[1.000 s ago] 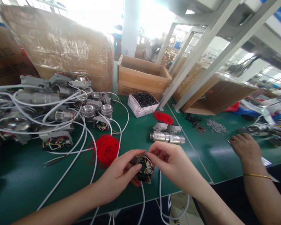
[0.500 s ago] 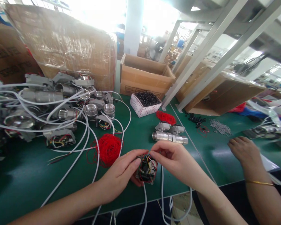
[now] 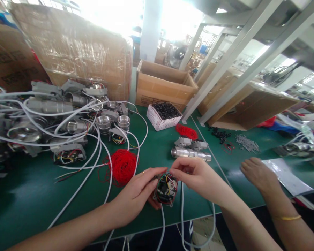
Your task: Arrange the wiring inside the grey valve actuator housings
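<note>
Near the table's front edge, my left hand (image 3: 138,190) grips a small open housing with wires (image 3: 167,188), its thumb and fingers around the left side. Coloured wires, red, yellow, white and green, show inside it, and a grey cable (image 3: 162,223) hangs from its bottom. At the housing's upper right rim my right hand (image 3: 192,174) has thumb and forefinger pinched together; whatever lies between those fingertips is too small to make out. Just beyond my right hand lies a metal valve body (image 3: 191,153) with grey housings. To the left is a bundle of red wire (image 3: 124,166).
A pile of metal valves (image 3: 49,104) with grey cables covers the left side. Behind stand a small box of black parts (image 3: 163,122) and an open carton (image 3: 164,90). A co-worker's hand (image 3: 258,174) rests at the right, near a white sheet (image 3: 288,176) and grey small parts (image 3: 247,143).
The co-worker's hand has moved left, uncovering more of the white sheet. My hands stay at the housing with almost the same hold; the whole view has shifted slightly.
</note>
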`<state>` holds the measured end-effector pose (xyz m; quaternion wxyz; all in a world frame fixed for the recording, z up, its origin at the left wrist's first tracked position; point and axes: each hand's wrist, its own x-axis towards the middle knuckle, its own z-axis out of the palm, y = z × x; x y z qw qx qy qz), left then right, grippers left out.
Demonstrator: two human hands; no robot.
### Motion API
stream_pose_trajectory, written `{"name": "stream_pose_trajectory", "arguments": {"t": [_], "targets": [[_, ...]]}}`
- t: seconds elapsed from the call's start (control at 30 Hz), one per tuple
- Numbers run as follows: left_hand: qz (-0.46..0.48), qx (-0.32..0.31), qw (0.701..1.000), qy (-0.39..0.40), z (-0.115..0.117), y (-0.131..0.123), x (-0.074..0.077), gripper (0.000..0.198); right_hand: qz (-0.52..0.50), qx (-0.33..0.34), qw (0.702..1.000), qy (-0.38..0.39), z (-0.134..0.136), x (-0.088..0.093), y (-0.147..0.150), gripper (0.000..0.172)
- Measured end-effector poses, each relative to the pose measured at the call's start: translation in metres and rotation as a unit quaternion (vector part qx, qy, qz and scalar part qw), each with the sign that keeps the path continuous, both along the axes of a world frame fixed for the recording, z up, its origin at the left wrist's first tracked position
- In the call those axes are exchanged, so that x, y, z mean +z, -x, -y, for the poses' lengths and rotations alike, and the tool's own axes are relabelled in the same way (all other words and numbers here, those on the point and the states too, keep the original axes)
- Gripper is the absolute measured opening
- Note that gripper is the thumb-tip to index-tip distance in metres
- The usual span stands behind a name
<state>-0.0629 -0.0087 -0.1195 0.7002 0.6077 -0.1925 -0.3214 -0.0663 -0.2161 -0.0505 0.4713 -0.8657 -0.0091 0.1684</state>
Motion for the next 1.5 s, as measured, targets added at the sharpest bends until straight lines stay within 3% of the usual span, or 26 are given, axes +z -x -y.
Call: {"name": "stream_pose_trajectory", "arguments": {"t": [0.2,0.37,0.67,0.9,1.17,1.5], "targets": [[-0.003,0.007,1.0,-0.008,0.002,0.0,-0.001,0.045,0.024,0.02,0.998,0.057,0.004,-0.002,0.004,0.019],[-0.027,0.021,0.999,-0.031,0.005,-0.001,0.004,0.05,0.092,0.051,0.987,0.123,0.002,0.007,0.008,0.012],[-0.061,0.049,0.996,-0.045,0.015,-0.002,0.003,0.043,0.079,0.062,0.988,0.121,-0.001,0.018,-0.011,0.011],[-0.052,0.057,0.996,-0.046,0.017,-0.004,0.004,0.037,0.025,0.145,0.983,0.114,-0.01,0.021,-0.032,0.007],[-0.057,0.055,0.995,-0.053,0.018,-0.002,0.007,0.036,0.021,0.207,0.965,0.158,-0.007,0.024,-0.043,0.008],[-0.032,0.056,0.996,-0.065,0.017,-0.004,0.006,0.041,-0.007,0.214,0.962,0.17,-0.014,0.034,-0.046,0.01]]}}
